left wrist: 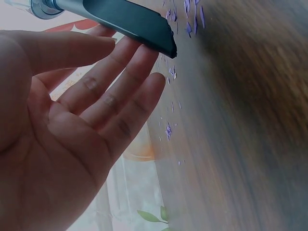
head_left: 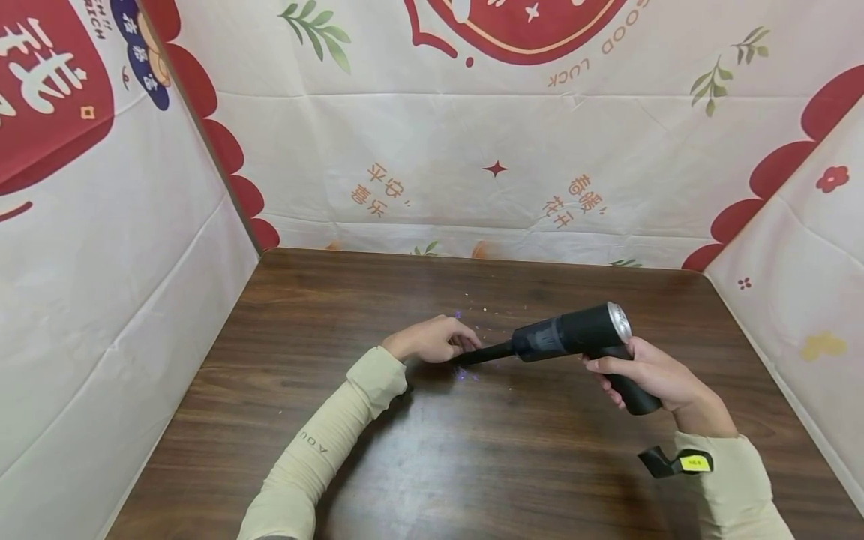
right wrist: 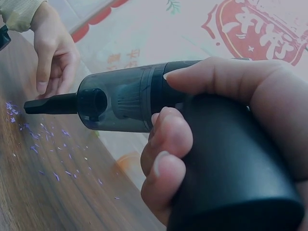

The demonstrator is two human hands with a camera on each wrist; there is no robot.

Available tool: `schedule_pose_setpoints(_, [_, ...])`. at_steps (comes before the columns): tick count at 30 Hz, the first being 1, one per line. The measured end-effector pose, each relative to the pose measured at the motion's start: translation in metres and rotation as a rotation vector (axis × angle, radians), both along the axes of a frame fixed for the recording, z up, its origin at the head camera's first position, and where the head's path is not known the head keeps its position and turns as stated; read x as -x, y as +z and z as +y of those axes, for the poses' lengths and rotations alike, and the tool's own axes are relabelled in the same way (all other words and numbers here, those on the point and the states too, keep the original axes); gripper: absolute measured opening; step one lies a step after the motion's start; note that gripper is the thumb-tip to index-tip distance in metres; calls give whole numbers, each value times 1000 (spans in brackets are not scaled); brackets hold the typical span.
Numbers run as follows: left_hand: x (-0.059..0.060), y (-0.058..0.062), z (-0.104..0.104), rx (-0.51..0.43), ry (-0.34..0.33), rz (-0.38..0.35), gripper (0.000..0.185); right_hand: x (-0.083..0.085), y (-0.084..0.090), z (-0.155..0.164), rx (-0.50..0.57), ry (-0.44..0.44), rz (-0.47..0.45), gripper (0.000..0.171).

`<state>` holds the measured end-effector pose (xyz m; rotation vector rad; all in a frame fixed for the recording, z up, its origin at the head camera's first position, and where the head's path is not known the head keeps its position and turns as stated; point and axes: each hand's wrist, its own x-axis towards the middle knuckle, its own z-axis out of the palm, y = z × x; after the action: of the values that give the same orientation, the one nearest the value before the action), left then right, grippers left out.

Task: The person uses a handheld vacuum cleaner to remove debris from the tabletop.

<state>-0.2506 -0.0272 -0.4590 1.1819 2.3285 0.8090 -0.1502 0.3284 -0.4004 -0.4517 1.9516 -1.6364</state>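
My right hand (head_left: 664,379) grips the handle of a black handheld vacuum cleaner (head_left: 567,334), which points left across the table. Through its clear dust cup (right wrist: 120,98) a ribbed filter shows in the right wrist view. The slim black nozzle (head_left: 486,352) reaches down to the wood beside my left hand (head_left: 432,339). Loosely extended, the left fingers (left wrist: 108,96) lie against or just behind the nozzle tip, and the thumb stands apart from it. Thin purple shreds (right wrist: 33,137) are scattered around and under the nozzle.
The brown wooden table (head_left: 324,300) is walled at the back and sides by white printed cloth (head_left: 439,150) with red scallops. More tiny bits lie on the wood beyond the nozzle. A black strap with a yellow label (head_left: 694,463) sits at the right sleeve.
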Motion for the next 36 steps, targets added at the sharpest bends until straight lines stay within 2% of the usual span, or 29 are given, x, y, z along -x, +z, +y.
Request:
schedule_pose_setpoints(8, [0, 0, 4, 3, -16, 24, 37, -1, 2, 2, 0, 6, -1, 14])
schedule_pose_setpoints(15, [-2, 3, 7, 5, -17, 16, 34, -2, 2, 6, -31, -10, -9, 12])
schedule_pose_setpoints(21, [-2, 3, 11, 3, -20, 17, 30, -3, 1, 8, -15, 2, -11, 12])
schedule_pose_setpoints(36, [-5, 3, 16, -24, -13, -33, 25, -5, 2, 5, 15, 14, -12, 14])
